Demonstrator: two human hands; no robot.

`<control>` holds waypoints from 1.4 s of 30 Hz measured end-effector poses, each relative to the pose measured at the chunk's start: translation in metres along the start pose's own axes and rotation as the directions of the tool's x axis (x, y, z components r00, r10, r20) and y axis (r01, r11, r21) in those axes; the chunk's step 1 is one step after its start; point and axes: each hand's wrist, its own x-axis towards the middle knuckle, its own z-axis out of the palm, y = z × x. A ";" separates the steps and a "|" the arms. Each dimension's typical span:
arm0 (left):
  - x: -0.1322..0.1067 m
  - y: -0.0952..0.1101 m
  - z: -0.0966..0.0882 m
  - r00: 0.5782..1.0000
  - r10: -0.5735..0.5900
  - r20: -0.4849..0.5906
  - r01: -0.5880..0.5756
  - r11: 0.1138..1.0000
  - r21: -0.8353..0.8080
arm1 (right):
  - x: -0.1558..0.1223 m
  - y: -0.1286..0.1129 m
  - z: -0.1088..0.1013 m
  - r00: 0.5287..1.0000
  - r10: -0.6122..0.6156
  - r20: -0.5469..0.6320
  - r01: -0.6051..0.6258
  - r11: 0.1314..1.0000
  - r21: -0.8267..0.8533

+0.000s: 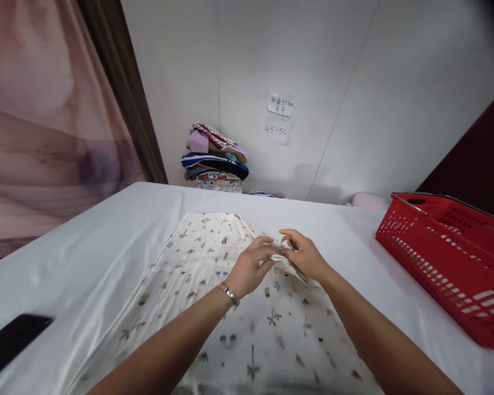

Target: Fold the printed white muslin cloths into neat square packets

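A cream cloth [197,269] printed with small dark figures lies spread on the white table [107,230] in front of me. Both hands meet over its far right part. My left hand [249,269], with a silver bracelet at the wrist, is closed in a pinch on a raised fold of the cloth. My right hand [307,255] pinches the same fold from the other side, fingertips touching the left hand's. The fold is lifted slightly off the table between them.
A red plastic basket [448,258] stands at the table's right edge. A stack of folded clothes [216,159] sits against the back wall under two paper notes [280,104]. A black flat object [12,343] lies at the near left. A curtain [45,109] hangs at left.
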 end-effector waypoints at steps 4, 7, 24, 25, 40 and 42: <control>-0.028 0.002 0.002 0.997 -0.060 0.041 0.062 0.996 -0.064 | -0.034 -0.021 0.020 1.000 -0.022 -0.020 0.024 0.996 0.082; -0.043 0.006 0.002 0.995 -0.085 0.061 0.089 0.993 -0.077 | -0.048 -0.026 0.031 0.998 -0.049 -0.032 0.052 0.991 0.123; -0.060 0.028 0.001 0.985 -0.113 -0.133 0.110 0.994 -0.025 | -0.069 -0.032 0.037 0.999 0.014 0.034 -0.021 0.974 0.225; -0.059 0.028 0.002 0.983 -0.117 -0.142 0.115 0.993 -0.022 | -0.069 -0.033 0.037 0.999 0.006 0.038 -0.014 0.975 0.220; -0.043 0.028 0.003 0.983 -0.049 -0.178 0.053 0.998 0.018 | -0.068 -0.036 0.015 0.983 -0.148 0.112 0.129 0.978 0.167; -0.045 0.028 0.003 0.979 -0.037 -0.200 0.048 0.998 0.046 | -0.068 -0.039 0.015 0.980 -0.158 0.117 0.135 0.974 0.185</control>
